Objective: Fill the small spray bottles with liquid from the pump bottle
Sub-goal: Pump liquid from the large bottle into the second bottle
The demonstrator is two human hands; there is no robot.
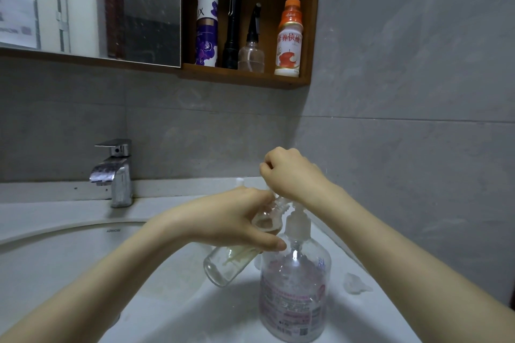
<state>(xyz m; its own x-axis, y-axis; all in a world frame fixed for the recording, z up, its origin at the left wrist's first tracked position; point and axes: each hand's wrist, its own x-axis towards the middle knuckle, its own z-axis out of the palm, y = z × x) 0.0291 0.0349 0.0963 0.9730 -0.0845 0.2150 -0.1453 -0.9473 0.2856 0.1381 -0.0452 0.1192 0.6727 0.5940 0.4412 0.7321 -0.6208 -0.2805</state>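
A white counter point(172, 312) with a round basin point(55, 259) let into it fills the lower view, and one chrome faucet point(115, 172) stands at its back edge. Grey tiled walls point(418, 92) meet in a corner behind. Above hang a mirror point(83, 3) and an open wooden shelf point(245, 78) bearing four things: a white-and-purple bottle point(207, 25), a black flashlight point(232, 25), a clear trigger sprayer point(251, 50) and an orange-capped drink bottle point(289, 42).

One large clear plastic pump bottle point(295, 292) stands upright on the counter near the right wall. One small clear spray bottle point(228, 264), uncapped, is held tilted, its open neck raised against the pump head. The left hand point(237, 220) has its grip closed round this small bottle's upper half. The right hand point(289, 172) sits over the pump top, fingers curled inward; whether that grip holds anything cannot be told. One crumpled clear scrap point(356, 282), possibly plastic wrap, lies on the counter just right of the pump bottle.
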